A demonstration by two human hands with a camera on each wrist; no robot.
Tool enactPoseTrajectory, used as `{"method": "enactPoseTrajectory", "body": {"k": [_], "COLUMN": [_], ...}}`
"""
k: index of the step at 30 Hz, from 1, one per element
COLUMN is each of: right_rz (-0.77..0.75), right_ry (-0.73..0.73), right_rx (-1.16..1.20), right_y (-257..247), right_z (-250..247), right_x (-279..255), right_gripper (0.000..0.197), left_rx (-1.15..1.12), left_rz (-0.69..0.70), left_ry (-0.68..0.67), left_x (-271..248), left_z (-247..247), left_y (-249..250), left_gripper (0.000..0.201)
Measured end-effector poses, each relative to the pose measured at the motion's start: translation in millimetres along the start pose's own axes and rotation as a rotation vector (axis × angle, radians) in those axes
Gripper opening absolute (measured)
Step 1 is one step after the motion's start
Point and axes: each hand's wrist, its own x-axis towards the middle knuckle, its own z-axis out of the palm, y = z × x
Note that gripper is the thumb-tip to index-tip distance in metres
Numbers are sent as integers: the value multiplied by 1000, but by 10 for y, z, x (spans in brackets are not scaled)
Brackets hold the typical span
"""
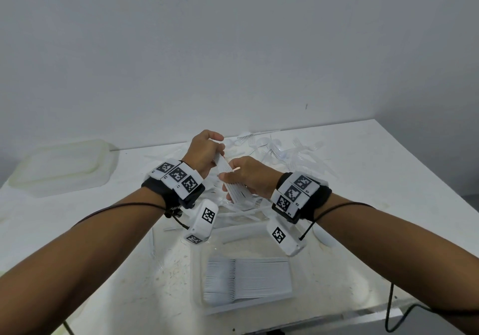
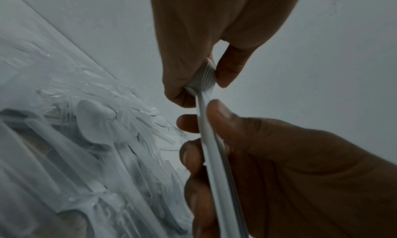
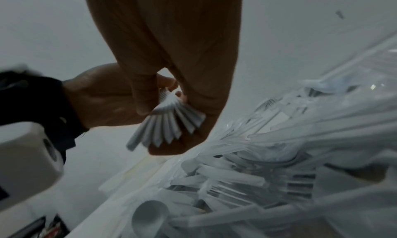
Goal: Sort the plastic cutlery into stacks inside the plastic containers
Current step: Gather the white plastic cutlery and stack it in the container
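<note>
Above the middle of the white table [image 1: 363,168], two hands holding one small stack of white plastic cutlery [image 1: 228,179] up in the air. Left hand [image 1: 203,153] at 11 o'clock from the stack, fingers curled tight round its far end. Right hand [image 1: 252,176] at 3 o'clock, thumb and fingers pinching the long handles. Seen from the left wrist: thumb [image 2: 227,117] on one side of the handles, fingertips [image 2: 189,155] on the other side. Seen from the right wrist: handle ends spread like a little fan [image 3: 169,122]. Cannot tell if spoons or forks.

At 12 o'clock, past the hands, a loose messy pile of clear and white plastic forks and spoons [image 1: 280,150] lying on the table. More loose pieces right under the hands, partly hidden by the wrists.

At 6 o'clock, close to the body, a clear shallow plastic container [image 1: 202,277] with a neat flat stack of white cutlery [image 1: 248,280] inside, all lined up side by side.

At 9 o'clock, far off near the table's back corner, a second clear see-through plastic container [image 1: 62,168], well apart from the hands.

Black bands with white boxes carrying black-and-white square marks [image 1: 178,176] on both wrists, thin black cords running along the arms.
</note>
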Motion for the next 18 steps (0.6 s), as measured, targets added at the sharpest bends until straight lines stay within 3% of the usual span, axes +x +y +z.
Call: {"method": "enactPoseTrajectory", "body": {"k": [4, 9, 12, 14, 16, 18], "right_rz": [-62, -145, -207, -215, -213, -236], "right_ry": [117, 87, 54, 6, -53, -103], "right_rx": [-559, -912, -1023, -1020, -1004, -1039], "right_y": [31, 138, 220, 271, 318, 372], "right_z": [19, 47, 37, 5, -35, -60], "right_x": [-31, -208, -343, -435, -529, -615], "right_gripper": [19, 17, 9, 11, 11, 11], "left_rx": [43, 58, 95, 107, 268, 627], "left_rz": [-27, -55, -94, -131, -81, 106], "left_ry": [-2, -19, -127, -206, -297, -389], "left_x": [-101, -370, -568, -695, -817, -914], "left_z": [10, -45, -134, -233, -352, -474], "left_y": [-69, -184, -270, -345, -411, -474], "left_gripper": [24, 27, 29, 20, 16, 16]}}
